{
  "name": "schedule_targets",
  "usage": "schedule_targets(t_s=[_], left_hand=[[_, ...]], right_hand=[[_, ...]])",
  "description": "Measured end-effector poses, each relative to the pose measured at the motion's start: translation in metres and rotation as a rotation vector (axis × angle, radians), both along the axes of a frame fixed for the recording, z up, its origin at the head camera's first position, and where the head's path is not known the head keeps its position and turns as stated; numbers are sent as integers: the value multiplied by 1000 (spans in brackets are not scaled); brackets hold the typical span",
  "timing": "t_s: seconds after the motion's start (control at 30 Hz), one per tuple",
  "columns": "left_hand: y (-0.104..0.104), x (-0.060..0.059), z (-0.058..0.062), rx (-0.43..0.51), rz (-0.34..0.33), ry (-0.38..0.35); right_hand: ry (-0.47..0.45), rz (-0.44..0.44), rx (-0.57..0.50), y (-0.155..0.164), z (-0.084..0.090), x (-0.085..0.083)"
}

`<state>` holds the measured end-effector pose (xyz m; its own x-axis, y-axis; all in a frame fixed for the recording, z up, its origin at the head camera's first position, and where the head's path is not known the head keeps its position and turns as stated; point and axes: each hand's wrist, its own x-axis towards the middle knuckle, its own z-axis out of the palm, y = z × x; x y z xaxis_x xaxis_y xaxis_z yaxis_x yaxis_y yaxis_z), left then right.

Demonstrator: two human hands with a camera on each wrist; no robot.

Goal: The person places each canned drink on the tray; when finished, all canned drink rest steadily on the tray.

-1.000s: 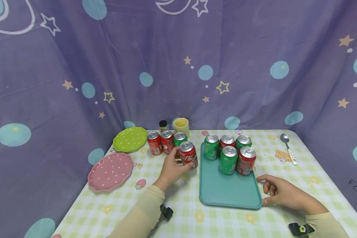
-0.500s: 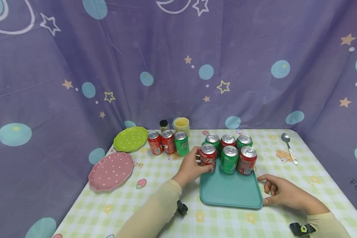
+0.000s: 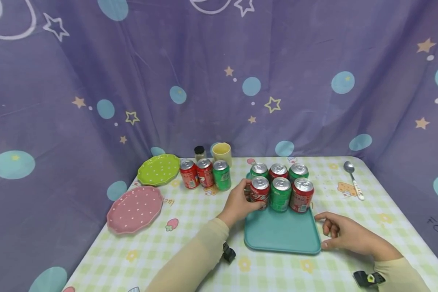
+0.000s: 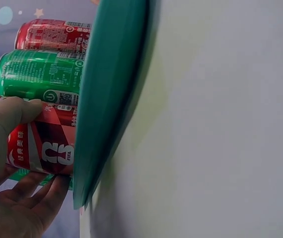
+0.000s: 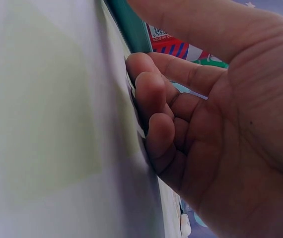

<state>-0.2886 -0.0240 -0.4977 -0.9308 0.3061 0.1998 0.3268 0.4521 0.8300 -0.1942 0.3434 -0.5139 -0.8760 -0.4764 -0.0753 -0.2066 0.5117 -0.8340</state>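
My left hand (image 3: 241, 205) grips a red soda can (image 3: 260, 194), thumb on the near side and fingers round the far side. The can stands upright on the teal tray (image 3: 282, 237), at the left end of its front row. Beside it are a green can (image 3: 280, 196) and another red can (image 3: 302, 194); the left wrist view shows the held can (image 4: 44, 144) close against the green one. Behind them stand a green, a red and another green can (image 3: 298, 171). At the tray's right edge rests my right hand (image 3: 344, 235), thumb and index fingertips at the rim, other fingers loosely curled.
Left of the tray stand two red cans (image 3: 205, 172) and a green can (image 3: 222, 176). A yellow cup (image 3: 222, 154) and black-lidded jar (image 3: 200, 152) are behind them. A green plate (image 3: 158, 169) and pink plate (image 3: 135, 209) lie far left, a spoon (image 3: 354, 180) far right.
My left hand has carried the red can rightward from the tablecloth beside the tray to the front row on the tray. The right hand has stayed at the tray's edge.
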Motion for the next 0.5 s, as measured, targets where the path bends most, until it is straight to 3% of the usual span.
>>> schedule_targets(t_s=[0.5], left_hand=[[1,1,1,-1,3,-25]], right_hand=[[-4,-4,-4,1,-2,-1]])
